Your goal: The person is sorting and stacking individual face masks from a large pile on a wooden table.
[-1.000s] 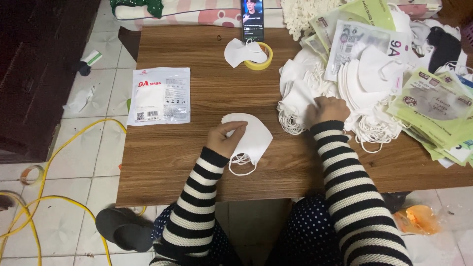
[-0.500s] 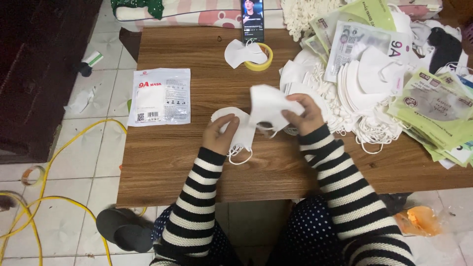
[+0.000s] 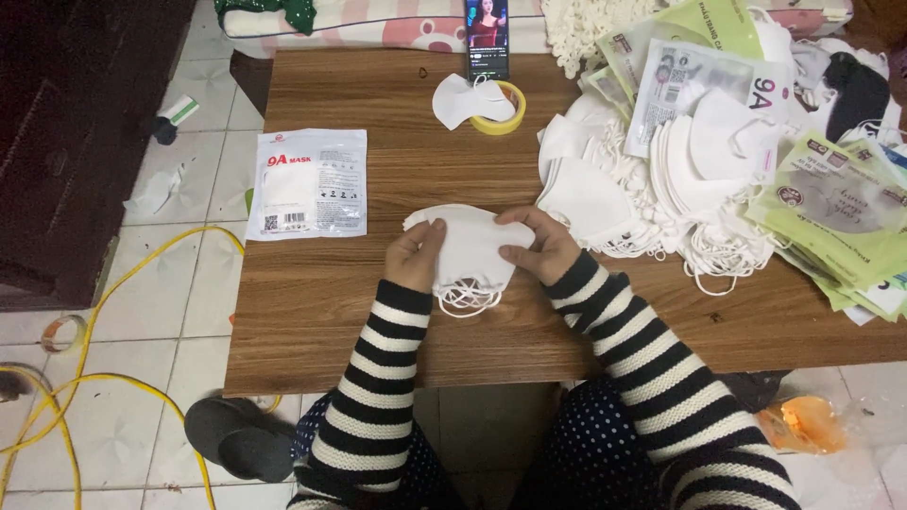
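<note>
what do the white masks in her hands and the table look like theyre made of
The stack of white folded face masks, held between the left hand and right hand, looks like soft matte nonwoven fabric: no sheen, limp edges, thin elastic loops hanging below. The brown rectangular table shows streaky wood grain with a faint sheen; real wood or laminate, I cannot tell.

table: brown wood-grain table (image 3: pixel 321 312) on pale tiled floor (image 3: pixel 142 312)
left part: flat white mask package (image 3: pixel 308 183) lay alone
centre front: small stack of white masks (image 3: pixel 470 247) lay on the top, ear loops trailing toward the near edge
far edge: yellow tape roll (image 3: pixel 504 96) with a white mask (image 3: pixel 455 100) on it; phone (image 3: pixel 487 38) propped upright behind
right part: heap of loose white masks (image 3: pixel 661 179); green packages (image 3: pixel 841 217) piled at the right edge
</note>
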